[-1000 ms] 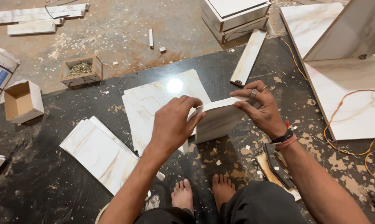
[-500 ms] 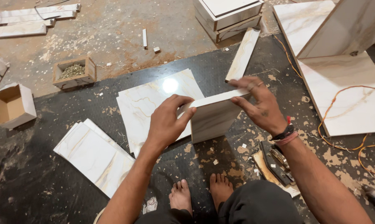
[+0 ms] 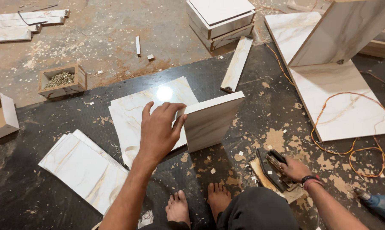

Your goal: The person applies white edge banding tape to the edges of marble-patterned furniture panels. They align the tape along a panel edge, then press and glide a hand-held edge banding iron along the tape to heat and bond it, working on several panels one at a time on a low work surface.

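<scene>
Head view, looking straight down: the left hand [image 3: 158, 130] sits at centre frame, fingers [image 3: 169, 108] spread and laid over the near end of an upright white marble-pattern panel [image 3: 211, 121], thumb pressed on its face. That panel stands on its long edge at the middle of the picture, on a dark floor mat [image 3: 43, 196]. Its left end meets a flat square panel [image 3: 135, 113] lying glossy side up just left of centre.

Lower right now: the right hand [image 3: 295, 169] is down on a dark hand tool [image 3: 275, 170], fingers curled around its rear part. The tool rests on a scrap board beside the knee. Two bare feet [image 3: 201, 204] show at the bottom centre.

Lower left, a stack of marble-pattern strips [image 3: 79, 170] lies flat. Upper left, a small wooden box of screws [image 3: 62, 80] sits on the dusty floor. Top centre, a pile of white boxes [image 3: 222, 19]. A narrow strip [image 3: 237, 64] lies just below it. At the right, a big flat panel [image 3: 346, 102] with an orange cable [image 3: 363, 127] looping across it, and a blue drill [image 3: 382, 204] in the bottom right corner.
</scene>
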